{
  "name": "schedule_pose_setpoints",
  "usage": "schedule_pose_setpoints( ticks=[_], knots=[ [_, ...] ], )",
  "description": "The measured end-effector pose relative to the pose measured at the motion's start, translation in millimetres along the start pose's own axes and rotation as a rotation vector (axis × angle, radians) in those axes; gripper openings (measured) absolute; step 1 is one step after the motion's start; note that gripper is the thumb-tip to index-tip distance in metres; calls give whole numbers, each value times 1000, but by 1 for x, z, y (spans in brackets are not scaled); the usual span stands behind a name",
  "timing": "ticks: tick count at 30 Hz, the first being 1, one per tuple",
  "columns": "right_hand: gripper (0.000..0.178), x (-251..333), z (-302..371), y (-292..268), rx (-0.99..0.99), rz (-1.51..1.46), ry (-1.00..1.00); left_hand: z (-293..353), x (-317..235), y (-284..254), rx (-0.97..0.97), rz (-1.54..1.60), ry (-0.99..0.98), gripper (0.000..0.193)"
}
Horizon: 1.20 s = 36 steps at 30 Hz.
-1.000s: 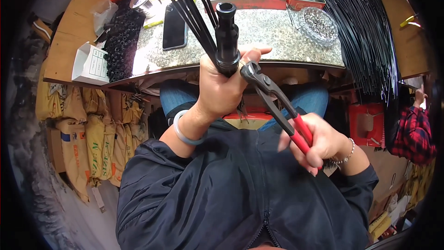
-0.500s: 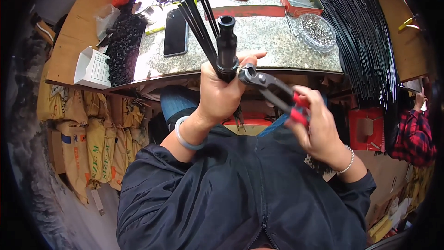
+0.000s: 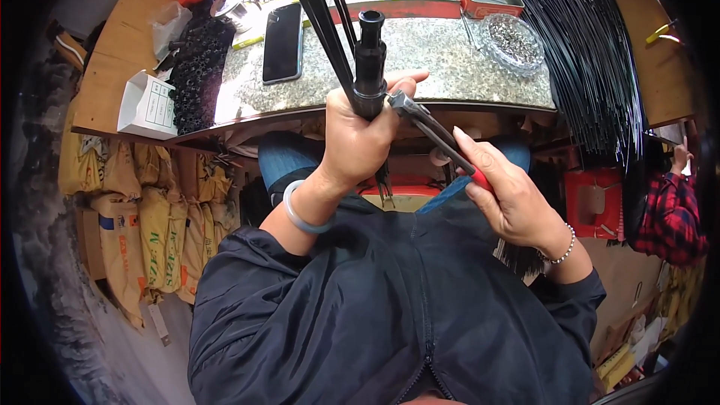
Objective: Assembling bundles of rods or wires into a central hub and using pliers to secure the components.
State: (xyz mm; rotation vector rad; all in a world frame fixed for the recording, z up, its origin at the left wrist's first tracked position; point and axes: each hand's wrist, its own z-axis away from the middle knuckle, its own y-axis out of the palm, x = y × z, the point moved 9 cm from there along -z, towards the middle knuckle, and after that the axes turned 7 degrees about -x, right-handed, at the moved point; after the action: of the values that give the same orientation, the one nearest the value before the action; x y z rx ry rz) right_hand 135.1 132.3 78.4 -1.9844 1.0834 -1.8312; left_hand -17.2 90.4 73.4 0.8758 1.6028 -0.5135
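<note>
My left hand [image 3: 356,139] is closed around a black stepped tube [image 3: 370,64], held upright with its open end up. Several thin black rods [image 3: 330,34] rise beside the tube from the same grip, and their lower ends show beneath the fist. My left forefinger points out to the right. In my right hand [image 3: 506,191] are pincers [image 3: 435,133] with red grips, turned edge-on. The pincers' head meets the tube's side near my left thumb; what lies in the jaws is too small to make out.
On the bench ahead lie a phone [image 3: 283,45], a glass dish of small metal pieces [image 3: 517,41], a red tin [image 3: 491,9] and a white box [image 3: 148,109]. Long black rods [image 3: 592,67] hang over the right edge. A person in a checked sleeve [image 3: 671,217] is at far right.
My right hand has swung the pincers so their handles are pressed together and edge-on; before, they were spread apart. The left hand with tube and rods has hardly moved.
</note>
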Motion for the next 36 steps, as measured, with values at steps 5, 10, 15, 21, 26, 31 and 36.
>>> schedule_pose_setpoints(
  ticks=[5,10,15,21,26,31,36],
  knots=[
    [59,2,-2,-5,-56,-24,-18,1,-2,0,-9,-22,17,26],
    [58,1,-3,-9,-65,17,-6,1,0,0,-9,-47,15,27],
    [40,-8,0,-5,-11,-82,113,2,0,2,6,-37,3,28],
    [24,-40,12,29,56,-624,434,-2,6,11,38,7,30,25],
    [15,-91,-33,-55,-385,80,160,-10,-1,-16,-139,-46,36,20],
    [18,-148,-72,-129,-372,690,423,-12,-2,-13,-90,-37,77,20],
    [19,-174,-107,-118,-208,847,475,-11,-5,-9,-52,-107,112,20]
  ],
)
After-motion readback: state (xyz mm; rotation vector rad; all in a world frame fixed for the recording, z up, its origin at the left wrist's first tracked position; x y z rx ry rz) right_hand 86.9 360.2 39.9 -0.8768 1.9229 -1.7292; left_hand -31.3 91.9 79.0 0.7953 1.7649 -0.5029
